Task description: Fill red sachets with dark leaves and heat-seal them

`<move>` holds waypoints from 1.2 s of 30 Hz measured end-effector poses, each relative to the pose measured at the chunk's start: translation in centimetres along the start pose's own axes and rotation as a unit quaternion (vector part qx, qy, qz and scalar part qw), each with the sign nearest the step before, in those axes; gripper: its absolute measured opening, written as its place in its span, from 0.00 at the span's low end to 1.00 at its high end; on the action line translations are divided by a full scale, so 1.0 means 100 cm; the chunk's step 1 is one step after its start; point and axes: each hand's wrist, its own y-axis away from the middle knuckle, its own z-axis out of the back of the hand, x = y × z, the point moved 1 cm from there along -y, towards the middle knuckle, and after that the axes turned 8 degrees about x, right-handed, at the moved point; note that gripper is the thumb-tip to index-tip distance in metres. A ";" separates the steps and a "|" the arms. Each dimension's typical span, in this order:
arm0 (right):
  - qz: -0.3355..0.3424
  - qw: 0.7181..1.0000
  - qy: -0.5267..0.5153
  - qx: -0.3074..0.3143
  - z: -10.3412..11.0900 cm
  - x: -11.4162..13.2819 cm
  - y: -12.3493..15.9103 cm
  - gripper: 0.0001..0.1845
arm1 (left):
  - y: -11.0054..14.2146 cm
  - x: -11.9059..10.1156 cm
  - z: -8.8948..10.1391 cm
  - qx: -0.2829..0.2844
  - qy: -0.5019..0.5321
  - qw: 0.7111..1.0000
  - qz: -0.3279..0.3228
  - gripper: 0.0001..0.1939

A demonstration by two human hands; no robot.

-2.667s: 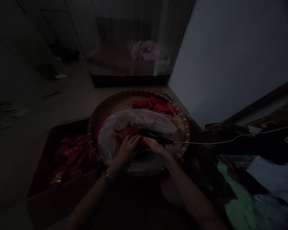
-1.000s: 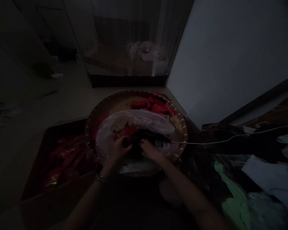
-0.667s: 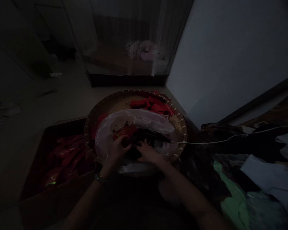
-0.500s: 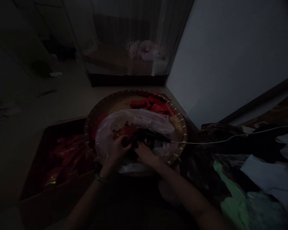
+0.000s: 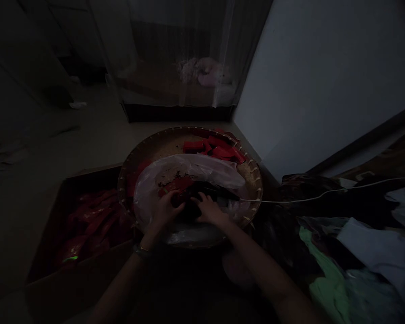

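Observation:
My left hand (image 5: 168,208) is curled at a dark patch in the middle of the basket. Something dark may be in its grasp, but I cannot make it out. My right hand (image 5: 209,209) is beside it, fingers spread over the same dark patch. Just beyond the hands lies a long black device (image 5: 219,191) with a white cord (image 5: 290,202). A red packet (image 5: 177,184) with dark crumbs around it sits past my left fingers. Clear plastic sheeting (image 5: 148,193) surrounds this area inside a round woven basket (image 5: 258,180).
Several shiny red packets (image 5: 222,148) lie at the basket's far right. To the left, a cardboard box (image 5: 50,234) holds many more red packets (image 5: 91,216). Clothes, including a green garment (image 5: 327,279), are heaped at right. A pale wall (image 5: 317,81) and sheer netting (image 5: 178,54) stand behind.
A red item was under both hands earliest; then the hands parted over the dark patch. My right hand went in left with fingers bent, and now its fingers spread. The left stayed nearly still lately.

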 end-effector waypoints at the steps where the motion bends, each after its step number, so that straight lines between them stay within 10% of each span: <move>1: 0.006 1.000 0.010 0.003 -0.003 0.002 -0.001 0.41 | 0.000 0.000 0.000 -0.002 0.001 1.000 -0.001 0.19; 6: 0.015 1.000 0.000 -0.016 -0.004 0.004 -0.007 0.21 | 0.001 0.002 -0.001 0.012 0.011 1.000 0.000 0.19; 11: 0.027 0.999 0.003 -0.037 -0.002 0.001 -0.004 0.33 | 0.001 0.002 -0.001 0.013 0.011 1.000 0.001 0.20; 15: 0.025 0.999 0.001 -0.025 -0.006 0.000 -0.005 0.24 | 0.001 0.001 -0.001 0.012 0.010 1.000 0.006 0.20; 22: 0.039 0.961 -0.245 -0.121 0.005 -0.015 -0.009 0.17 | 0.001 0.002 -0.002 0.012 0.016 1.000 0.006 0.20; 25: 0.029 0.848 -0.515 -0.118 0.005 -0.019 -0.009 0.13 | 0.001 0.002 -0.002 0.018 0.012 1.000 0.008 0.20; 31: -0.002 0.449 -0.893 -0.023 0.005 -0.020 -0.009 0.06 | 0.002 -0.003 0.000 0.022 0.001 1.000 0.015 0.20; 36: 0.007 0.370 -0.929 0.004 0.012 -0.018 -0.003 0.11 | 0.002 0.000 -0.002 0.025 0.002 1.000 0.007 0.20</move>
